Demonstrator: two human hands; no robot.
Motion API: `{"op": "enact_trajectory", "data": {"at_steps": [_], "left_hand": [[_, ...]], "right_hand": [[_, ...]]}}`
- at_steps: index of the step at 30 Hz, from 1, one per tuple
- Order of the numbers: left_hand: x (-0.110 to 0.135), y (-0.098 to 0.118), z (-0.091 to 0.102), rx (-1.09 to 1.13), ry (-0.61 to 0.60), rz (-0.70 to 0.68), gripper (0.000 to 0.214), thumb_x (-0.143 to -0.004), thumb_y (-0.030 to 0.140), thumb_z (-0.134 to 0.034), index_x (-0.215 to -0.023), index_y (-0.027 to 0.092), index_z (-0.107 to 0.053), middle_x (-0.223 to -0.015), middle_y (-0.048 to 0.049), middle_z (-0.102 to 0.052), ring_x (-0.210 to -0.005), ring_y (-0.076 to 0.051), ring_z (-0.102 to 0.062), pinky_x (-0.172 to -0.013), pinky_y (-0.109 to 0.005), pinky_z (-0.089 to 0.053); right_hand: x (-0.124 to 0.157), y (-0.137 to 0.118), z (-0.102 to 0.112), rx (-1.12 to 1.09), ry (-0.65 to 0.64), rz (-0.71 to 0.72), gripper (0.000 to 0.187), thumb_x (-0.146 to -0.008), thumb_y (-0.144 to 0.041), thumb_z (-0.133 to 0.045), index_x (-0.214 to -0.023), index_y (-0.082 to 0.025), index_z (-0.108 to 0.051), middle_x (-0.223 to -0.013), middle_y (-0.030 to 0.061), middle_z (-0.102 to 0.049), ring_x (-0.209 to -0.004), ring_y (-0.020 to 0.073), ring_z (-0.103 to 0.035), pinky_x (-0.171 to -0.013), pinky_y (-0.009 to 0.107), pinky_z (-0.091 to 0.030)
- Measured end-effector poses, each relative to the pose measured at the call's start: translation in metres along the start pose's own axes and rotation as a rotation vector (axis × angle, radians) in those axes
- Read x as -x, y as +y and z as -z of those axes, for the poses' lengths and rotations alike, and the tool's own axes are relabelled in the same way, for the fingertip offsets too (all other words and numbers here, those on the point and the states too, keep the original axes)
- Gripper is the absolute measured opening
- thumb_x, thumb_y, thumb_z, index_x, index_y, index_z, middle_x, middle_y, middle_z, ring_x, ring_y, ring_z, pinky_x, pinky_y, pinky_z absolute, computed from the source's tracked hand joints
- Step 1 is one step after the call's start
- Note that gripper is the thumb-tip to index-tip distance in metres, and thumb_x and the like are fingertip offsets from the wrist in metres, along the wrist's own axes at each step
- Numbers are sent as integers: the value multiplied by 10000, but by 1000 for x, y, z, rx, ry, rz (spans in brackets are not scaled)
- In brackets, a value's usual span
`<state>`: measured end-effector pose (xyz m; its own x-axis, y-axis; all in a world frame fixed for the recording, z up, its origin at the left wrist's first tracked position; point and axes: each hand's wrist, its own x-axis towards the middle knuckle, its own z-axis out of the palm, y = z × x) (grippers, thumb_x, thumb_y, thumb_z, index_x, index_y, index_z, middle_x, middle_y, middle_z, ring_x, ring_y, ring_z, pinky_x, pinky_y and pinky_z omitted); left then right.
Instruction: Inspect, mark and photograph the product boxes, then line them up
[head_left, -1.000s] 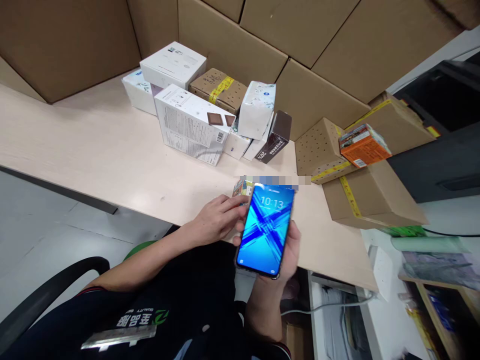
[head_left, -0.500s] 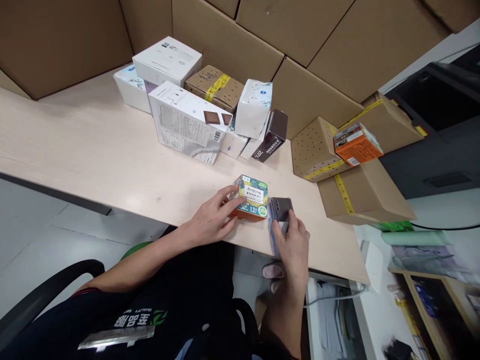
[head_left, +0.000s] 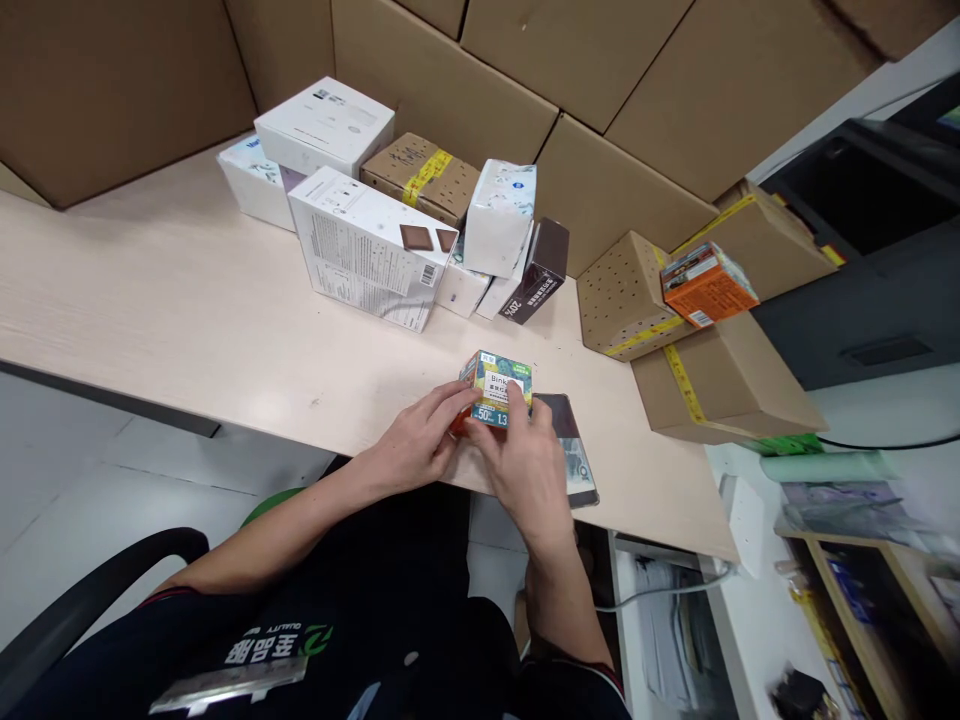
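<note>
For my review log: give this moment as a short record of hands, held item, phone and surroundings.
left hand: grips the small colourful printed carton from its left
right hand: on the carton's front
dark smartphone: lying flat on the pale wooden desk, right of the carton
behind: large white printed box, perforated brown cardboard box with yellow tape

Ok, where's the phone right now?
In the head view, the phone lies flat on the desk near its front edge, just right of the right hand and the small colourful box both hands hold.
</note>
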<state>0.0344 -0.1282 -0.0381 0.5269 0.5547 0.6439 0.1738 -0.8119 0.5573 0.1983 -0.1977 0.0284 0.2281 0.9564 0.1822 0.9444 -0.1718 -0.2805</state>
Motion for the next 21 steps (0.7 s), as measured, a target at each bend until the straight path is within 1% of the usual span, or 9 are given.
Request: {"op": "enact_trajectory", "data": {"at_steps": [3,5,7,9,11,12,14,17,21], "left_hand": [[1,0,1,21,43,-29,744,-858,-21,-438,-1556,214,-330,-1407,-155,-619,-1344,-257,-627,-1038,-422,-628],[3,0,2,22,37,-18,768,-840,-16,-439,-1563,214,-322,-1414,-152,-627,-1265,-239,-683,-998,-397,-644],[5,1,3,4,38,-2,770,-813,4,-452,-1550,198,-343,-1400,-159,-639,-1153,-228,-733,-948,-386,-660],[5,2,5,-21,56,15,732,-807,20,-461,-1516,180,-382,-1344,-160,-668,-1061,-219,-754,-909,-382,-668],[4,3,5,-40,63,29,682,-827,24,-460,-1490,173,-402,-1276,-149,-697,-1024,-214,-757,-888,-377,-670],[3,3,5,-48,62,31,663,-843,25,-456,-1486,173,-402,-1256,-144,-706,-1023,-214,-756,-886,-377,-669],[2,5,4,-61,57,31,631,-875,32,-452,-1487,177,-399,-1237,-137,-714,-1036,-219,-754,-894,-386,-665],[0,5,3,-71,46,38,593,-910,48,-455,-1485,183,-406,-1231,-131,-716,-1046,-222,-752,-911,-401,-657],[1,4,3,-86,35,34,566,-930,66,-457,-1481,186,-404,-1202,-121,-722,-1017,-218,-753,-885,-398,-655]], "right_hand": [[-10,-20,-9,128,1,-52,758,-942,-671,-539,-1472,-130,-524,-1259,279,-588,-997,383,-675,-776,523,-574],[-14,-15,-6,75,30,-52,691,-919,-598,-591,-1438,-145,-550,-1227,241,-606,-1014,366,-667,-801,513,-578],[-17,4,7,-36,111,-33,646,-901,-552,-597,-1411,-157,-564,-1218,208,-627,-1070,343,-650,-875,512,-572],[-21,32,26,-99,268,-52,635,-900,-536,-565,-1409,-156,-559,-1235,198,-634,-1151,335,-613,-959,527,-543],[-27,65,45,-56,443,-154,690,-867,-552,-570,-1408,-125,-559,-1269,226,-618,-1235,371,-560,-1017,572,-493],[-32,82,53,-21,473,-233,730,-851,-568,-575,-1419,-112,-555,-1269,241,-609,-1245,393,-549,-1015,587,-483],[-43,114,62,36,442,-395,786,-807,-584,-613,-1427,-104,-561,-1245,251,-600,-1231,429,-552,-1006,605,-469],[-61,153,57,119,322,-577,824,-808,-570,-623,-1470,-89,-525,-1259,279,-561,-1183,455,-575,-1004,607,-453],[-76,186,37,178,270,-642,827,-852,-590,-585,-1490,-73,-485,-1271,298,-534,-1165,455,-571,-992,584,-447]]}}
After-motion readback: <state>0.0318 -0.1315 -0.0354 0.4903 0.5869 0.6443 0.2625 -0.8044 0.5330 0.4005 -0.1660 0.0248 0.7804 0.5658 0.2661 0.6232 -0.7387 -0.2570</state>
